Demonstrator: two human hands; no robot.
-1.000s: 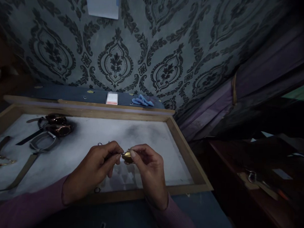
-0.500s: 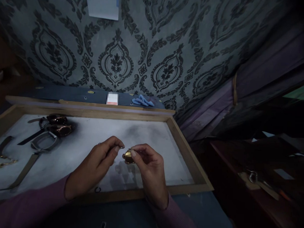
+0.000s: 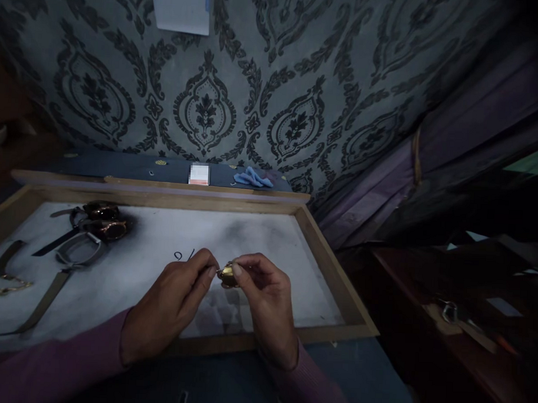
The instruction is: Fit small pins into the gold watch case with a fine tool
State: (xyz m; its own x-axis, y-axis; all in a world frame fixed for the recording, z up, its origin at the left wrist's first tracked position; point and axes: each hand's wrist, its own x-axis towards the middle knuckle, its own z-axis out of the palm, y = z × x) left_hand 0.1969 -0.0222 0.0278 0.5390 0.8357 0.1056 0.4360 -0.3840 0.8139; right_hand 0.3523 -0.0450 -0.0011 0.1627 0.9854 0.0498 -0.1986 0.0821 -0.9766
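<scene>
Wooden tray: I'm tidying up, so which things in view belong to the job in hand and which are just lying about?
In hand: golden piece in right hand; left hand beside it; wooden tray beneath.
Apparently lying about: blue cloth; long strap; watch-like item.

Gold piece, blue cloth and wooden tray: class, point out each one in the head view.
Gold piece (image 3: 229, 275): head view, on its shiny face.
Blue cloth (image 3: 253, 177): head view, on its crumpled middle.
Wooden tray (image 3: 328, 268): head view, on its right side wall.

The tray (image 3: 331, 268) is showing tan around plain white; behind it, the wallpaper (image 3: 293, 129) is displaying dark floral medallions on dim grey-blue; over it, a rounded piece (image 3: 229, 276) is gleaming gold.
</scene>
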